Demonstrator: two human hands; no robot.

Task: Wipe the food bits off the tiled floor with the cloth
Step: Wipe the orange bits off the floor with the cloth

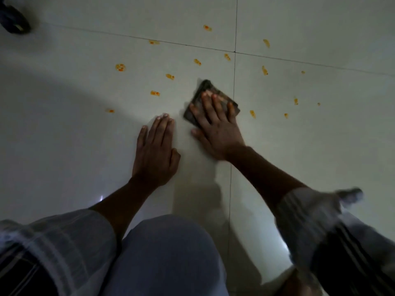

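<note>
pressing: right hand (pixel 215 127) lies palm down on the cloth (pixel 210 102), fingers spread flat across it, not curled around it
cloth: dark, folded, flat on the tiled floor (pixel 299 146), just left of a grout line, its far corner showing past the fingertips
left hand (pixel 155 150): flat on the floor, fingers straight and close together, empty, just left of the cloth and not touching it
food bits (pixel 155 93): orange-yellow specks scattered over the tiles beyond and to both sides of the cloth; one speck (pixel 252 113) lies near the cloth's right edge
sleeves: pale, pushed up on both forearms; right sleeve (pixel 310 212) is blurred
knee (pixel 168 253): in grey-blue fabric, low between the arms
far left corner: a dark object (pixel 14 19), too dim to identify
</note>
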